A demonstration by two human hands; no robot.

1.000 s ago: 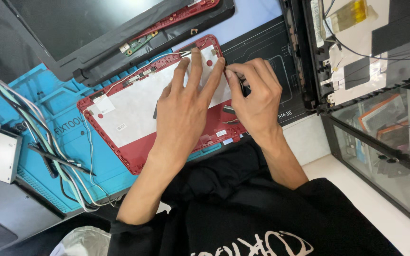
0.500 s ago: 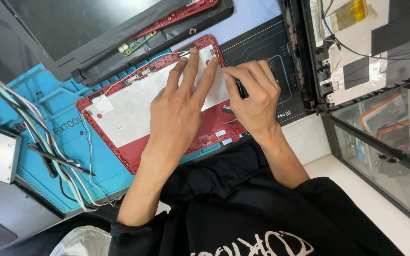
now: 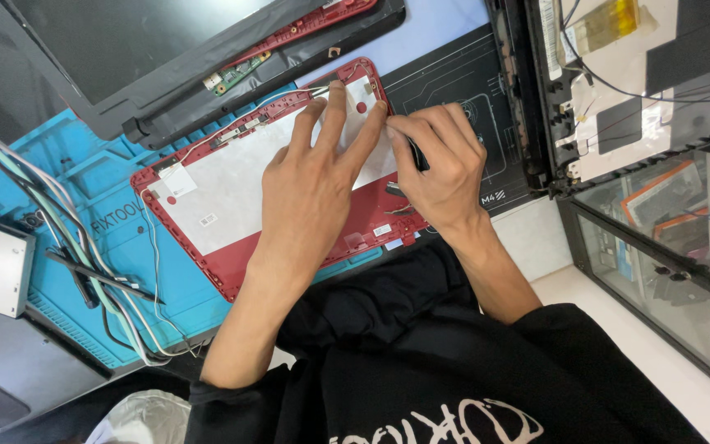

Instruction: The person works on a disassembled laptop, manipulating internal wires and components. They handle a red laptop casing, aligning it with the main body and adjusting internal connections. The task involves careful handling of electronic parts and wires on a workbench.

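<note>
Red laptop lid (image 3: 232, 238): flat on blue mat (image 3: 67, 205), centre of surface. Left hand (image 3: 310, 193) spread open, pressing it steady. Right hand (image 3: 441, 164), at 3 o'clock, pinched on dark tool (image 3: 417, 154) working its edge.

Black short-sleeved shirt (image 3: 421, 370) — white chest lettering — bare forearms.
</note>
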